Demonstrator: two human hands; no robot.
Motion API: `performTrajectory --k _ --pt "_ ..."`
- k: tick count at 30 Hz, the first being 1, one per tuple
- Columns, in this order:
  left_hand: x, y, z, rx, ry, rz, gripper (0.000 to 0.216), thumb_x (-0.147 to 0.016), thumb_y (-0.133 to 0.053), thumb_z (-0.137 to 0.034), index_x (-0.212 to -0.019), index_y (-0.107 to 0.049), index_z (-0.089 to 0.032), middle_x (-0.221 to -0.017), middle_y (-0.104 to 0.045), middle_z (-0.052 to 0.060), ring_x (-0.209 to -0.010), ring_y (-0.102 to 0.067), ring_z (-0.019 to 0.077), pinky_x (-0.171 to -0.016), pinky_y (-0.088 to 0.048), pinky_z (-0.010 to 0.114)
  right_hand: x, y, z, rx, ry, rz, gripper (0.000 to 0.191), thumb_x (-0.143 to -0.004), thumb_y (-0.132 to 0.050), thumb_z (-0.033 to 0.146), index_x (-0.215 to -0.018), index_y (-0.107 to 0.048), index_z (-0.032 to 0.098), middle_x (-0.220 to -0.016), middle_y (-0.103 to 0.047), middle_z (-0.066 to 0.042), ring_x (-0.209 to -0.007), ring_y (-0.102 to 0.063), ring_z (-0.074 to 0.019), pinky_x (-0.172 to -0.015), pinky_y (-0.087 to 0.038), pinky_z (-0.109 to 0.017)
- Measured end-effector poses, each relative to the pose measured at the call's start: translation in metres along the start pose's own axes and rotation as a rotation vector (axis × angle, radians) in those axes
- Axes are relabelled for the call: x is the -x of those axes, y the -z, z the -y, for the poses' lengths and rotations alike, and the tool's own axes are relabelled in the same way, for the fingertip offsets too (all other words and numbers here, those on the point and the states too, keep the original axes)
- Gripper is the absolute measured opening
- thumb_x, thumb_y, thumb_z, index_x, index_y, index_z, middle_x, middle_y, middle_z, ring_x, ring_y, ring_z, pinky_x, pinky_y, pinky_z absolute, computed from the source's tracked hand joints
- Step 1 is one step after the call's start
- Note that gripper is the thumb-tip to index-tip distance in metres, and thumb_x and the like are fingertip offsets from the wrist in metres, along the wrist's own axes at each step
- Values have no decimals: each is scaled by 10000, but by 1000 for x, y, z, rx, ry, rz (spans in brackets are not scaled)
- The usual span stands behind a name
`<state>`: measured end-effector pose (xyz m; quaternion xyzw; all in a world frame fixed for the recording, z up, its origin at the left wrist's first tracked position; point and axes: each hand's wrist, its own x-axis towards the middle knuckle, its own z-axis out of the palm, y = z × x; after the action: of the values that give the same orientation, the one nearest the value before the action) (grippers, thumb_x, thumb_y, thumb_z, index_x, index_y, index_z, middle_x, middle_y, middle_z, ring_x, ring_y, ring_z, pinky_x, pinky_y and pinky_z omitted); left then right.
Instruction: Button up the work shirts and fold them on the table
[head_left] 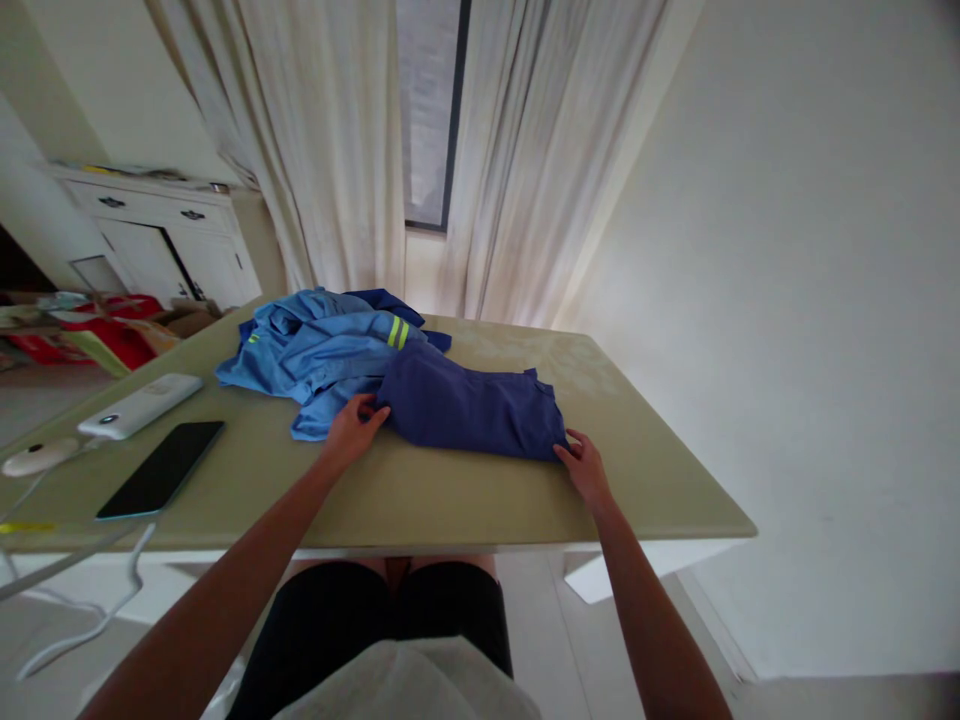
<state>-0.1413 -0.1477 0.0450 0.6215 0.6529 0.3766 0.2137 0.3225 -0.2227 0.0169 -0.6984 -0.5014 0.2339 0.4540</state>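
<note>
A folded dark blue garment (472, 405) lies on the beige table (420, 490) in front of me. My left hand (351, 430) rests at its left end, fingers closed on the cloth's edge. At the right end, my right hand (583, 467) touches the near corner with fingers curled on the fabric. Behind the dark piece lies a crumpled light blue garment (322, 350) with yellow reflective stripes, partly under the dark one.
A black phone (161, 468), a white power bank (141, 404) and a white mouse-like object (37, 456) lie on the table's left side, with white cables hanging off the edge. Curtains hang behind the table. A white cabinet (161, 235) stands far left.
</note>
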Motion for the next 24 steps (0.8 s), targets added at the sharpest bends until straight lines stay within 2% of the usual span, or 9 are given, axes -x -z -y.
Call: performTrajectory --k 2,5,8,11,13,15,19,21,24 --pt "-4 -2 -1 7 -12 37 540 -801 -576 -578 -1130 -633 -154 -865 -693 68 -773 -647 238 -738 -504 357 1 1 1 -43 17 33 757 -703 -678 628 -1278 -596 142 -714 -671 -26 -715 -645 -248 -692 -510 -374" --pt "5 8 8 -38 -60 203 405 -814 -517 -563 -845 -631 -177 -710 -619 31 -696 -594 216 -658 -460 324 13 22 -4 -44 36 89 725 -710 -692 638 -1244 -635 151 -702 -663 -19 -714 -647 -235 -689 -521 -368" --pt "35 37 30 -6 -109 421 426 -807 -541 -614 -773 -608 -194 -701 -602 7 -702 -569 200 -636 -433 290 41 65 -21 -43 26 182 686 -726 -725 628 -1237 -669 173 -755 -695 -40 -780 -679 -248 -733 -546 -378" --pt "68 72 49 1 -95 731 427 -774 -638 -627 -750 -638 -200 -689 -605 -9 -694 -568 190 -620 -419 265 75 111 -36 -26 -45 298 647 -704 -774 610 -1185 -706 182 -847 -739 -81 -854 -705 -281 -781 -567 -409" --pt "78 87 50 -38 -110 833 439 -802 -625 -632 -740 -666 -200 -694 -624 -1 -694 -582 193 -636 -427 271 87 129 -40 24 -90 323 624 -712 -773 615 -1156 -715 180 -914 -753 -108 -893 -713 -295 -814 -575 -427" --pt "76 85 42 -78 -121 764 488 -856 -540 -658 -756 -679 -201 -715 -649 16 -713 -607 210 -666 -450 289 85 130 -37 103 -102 232 636 -732 -743 643 -1170 -702 184 -971 -752 -122 -897 -713 -289 -826 -582 -431" --pt "56 43 9 -114 -36 369 578 -882 -429 -691 -1011 -681 -186 -921 -728 90 -854 -674 273 -779 -506 358 40 89 -22 222 14 -13 711 -767 -680 668 -1304 -628 205 -1229 -687 -161 -1034 -693 -303 -858 -585 -436" --pt "49 17 -5 -162 -59 313 594 -833 -522 -684 -1101 -663 -173 -1043 -734 133 -949 -687 307 -843 -508 387 10 62 -14 269 65 -29 734 -783 -667 655 -1361 -593 209 -1364 -618 -179 -1115 -670 -320 -901 -571 -451" --pt "51 -6 -13 -237 -161 286 508 -794 -627 -610 -1080 -665 -192 -1108 -724 135 -1037 -675 330 -895 -493 405 -26 33 -8 346 78 34 725 -762 -720 601 -1355 -605 200 -1342 -641 -184 -1106 -678 -326 -980 -532 -482"
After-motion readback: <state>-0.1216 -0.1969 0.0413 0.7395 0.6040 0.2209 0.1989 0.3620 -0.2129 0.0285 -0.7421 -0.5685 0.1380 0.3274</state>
